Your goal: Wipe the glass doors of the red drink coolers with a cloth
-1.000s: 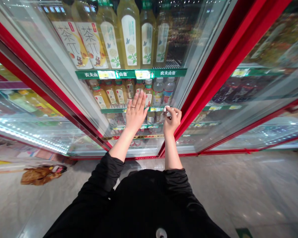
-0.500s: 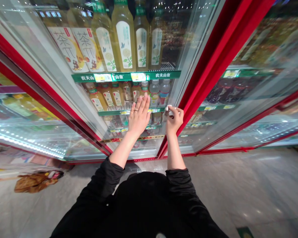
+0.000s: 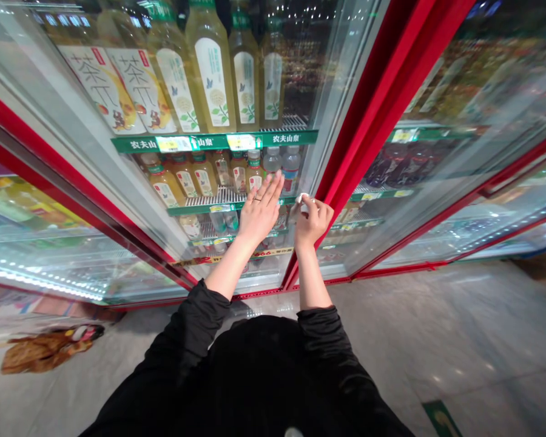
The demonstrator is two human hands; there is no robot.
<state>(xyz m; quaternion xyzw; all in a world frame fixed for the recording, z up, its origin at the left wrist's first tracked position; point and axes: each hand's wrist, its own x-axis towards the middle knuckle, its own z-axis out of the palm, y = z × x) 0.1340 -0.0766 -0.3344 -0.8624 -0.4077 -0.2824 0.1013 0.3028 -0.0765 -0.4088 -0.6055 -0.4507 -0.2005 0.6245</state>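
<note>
one small, crumpled-looking white wad (image 3: 299, 198), long axis unclear, is pinched at the fingertips of the curled right hand (image 3: 312, 223); left of that grip, the left hand (image 3: 260, 211) is flat, holding nothing.

White wad (image 3: 301, 198), red door frame (image 3: 377, 109), white-lettered green strip (image 3: 219, 141)

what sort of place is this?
Probably a supermarket or convenience store: a red-framed glass-door drinks cooler, rows of bottled tea, and price tags along the green shelf edges.
</note>
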